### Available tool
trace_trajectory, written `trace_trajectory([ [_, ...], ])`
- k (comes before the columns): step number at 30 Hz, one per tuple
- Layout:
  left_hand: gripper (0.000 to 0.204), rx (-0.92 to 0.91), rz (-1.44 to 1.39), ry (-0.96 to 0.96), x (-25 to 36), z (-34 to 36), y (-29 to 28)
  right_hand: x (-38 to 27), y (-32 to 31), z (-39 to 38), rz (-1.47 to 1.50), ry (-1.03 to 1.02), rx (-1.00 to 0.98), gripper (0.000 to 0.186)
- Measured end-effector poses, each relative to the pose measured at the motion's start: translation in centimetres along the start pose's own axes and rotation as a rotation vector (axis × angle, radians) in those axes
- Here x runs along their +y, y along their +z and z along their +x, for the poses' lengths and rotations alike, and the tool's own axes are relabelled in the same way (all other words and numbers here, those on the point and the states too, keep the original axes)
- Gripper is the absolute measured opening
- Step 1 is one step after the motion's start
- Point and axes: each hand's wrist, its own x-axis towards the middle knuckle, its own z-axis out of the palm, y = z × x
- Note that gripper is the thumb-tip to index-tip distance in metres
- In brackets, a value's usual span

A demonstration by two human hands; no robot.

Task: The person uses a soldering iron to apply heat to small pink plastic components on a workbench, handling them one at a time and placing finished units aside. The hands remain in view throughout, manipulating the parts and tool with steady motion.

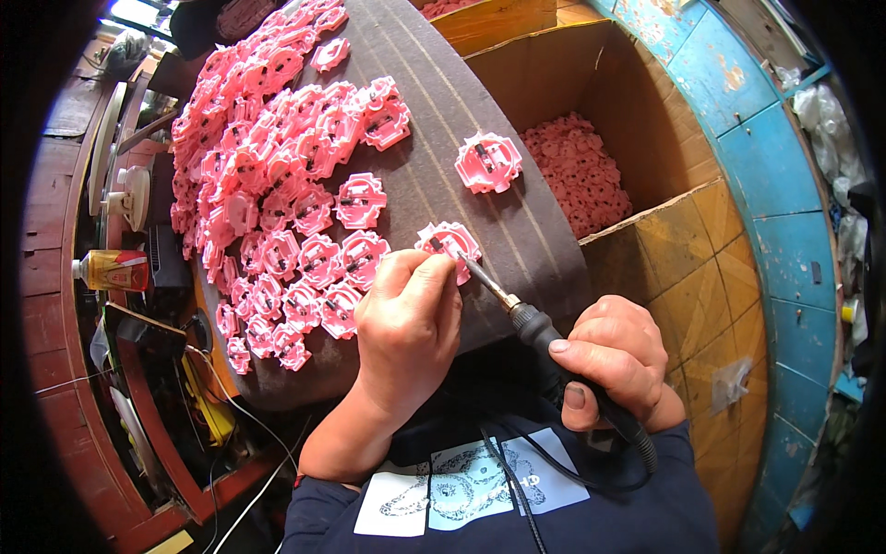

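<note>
My right hand point(612, 360) grips a soldering iron point(531, 323) by its black handle, its metal tip reaching onto a pink plastic part point(448, 238) with a small black piece in it. My left hand point(406, 328) is closed at that part's lower left edge; what its fingertips hold, if anything, is hidden. Many similar pink parts point(258, 157) are piled and spread over the left half of the dark striped board point(415, 83). One separate part point(488, 163) lies farther back on the right. A black cord hangs from the iron's handle.
A cardboard box point(664, 111) of pink parts stands beyond the board's right edge, with another box point(489, 23) behind it. A blue tiled surface point(784, 258) runs along the far right. At left are a yellow-liquid bottle point(115, 270), cables and red wooden furniture point(69, 388).
</note>
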Motion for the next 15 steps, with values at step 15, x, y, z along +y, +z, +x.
trace_trajectory([
  [15,0.019,0.0,-0.013,-0.011,-0.08,0.02,0.04,-0.41,-0.05,0.2,-0.02,0.022,-0.036,0.025],
])
